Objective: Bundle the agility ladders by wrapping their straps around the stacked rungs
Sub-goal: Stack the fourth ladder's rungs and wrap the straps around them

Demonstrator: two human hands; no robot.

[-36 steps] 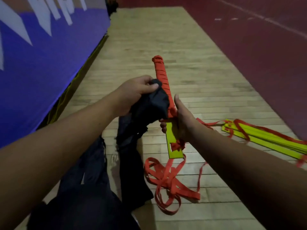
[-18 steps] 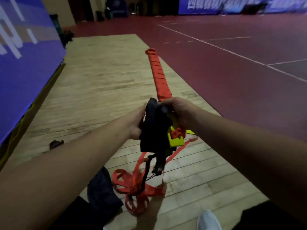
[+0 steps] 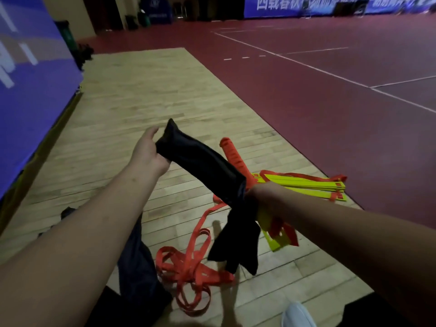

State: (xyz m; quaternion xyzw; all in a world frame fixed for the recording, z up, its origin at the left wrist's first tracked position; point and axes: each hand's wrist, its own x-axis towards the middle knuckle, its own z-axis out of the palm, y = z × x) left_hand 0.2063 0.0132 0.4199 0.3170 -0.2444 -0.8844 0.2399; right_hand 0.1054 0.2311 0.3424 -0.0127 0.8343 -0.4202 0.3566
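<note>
So the right hand sits just right of the frame's middle, clamped around the ladder bundle. The fingers themselves are mostly buried under black fabric, but the bundle is up off the floor in that grip. The bundle's orange-wrapped end pokes up and to the left from the hand, and the bare yellow rung ends stick out below it, toward the lower right.

The black bag lies along the bundle on its left side. It's touching and partly covering the bundle, and its loose end hangs down under the right hand. Over at left of centre, the left hand holds the bag's far end. The thumb points up, and the other fingers are behind the cloth, so I can't see them.

From the bundle, a loose orange strap trails down to a messy pile on the wooden floor at bottom centre. There's some dark cloth just left of that pile. A second ladder, with yellow rungs and orange straps, lies flat on the floor right behind the right wrist. A white shoe peeks in at the bottom edge. The red court fills the right side and a blue banner the left.
</note>
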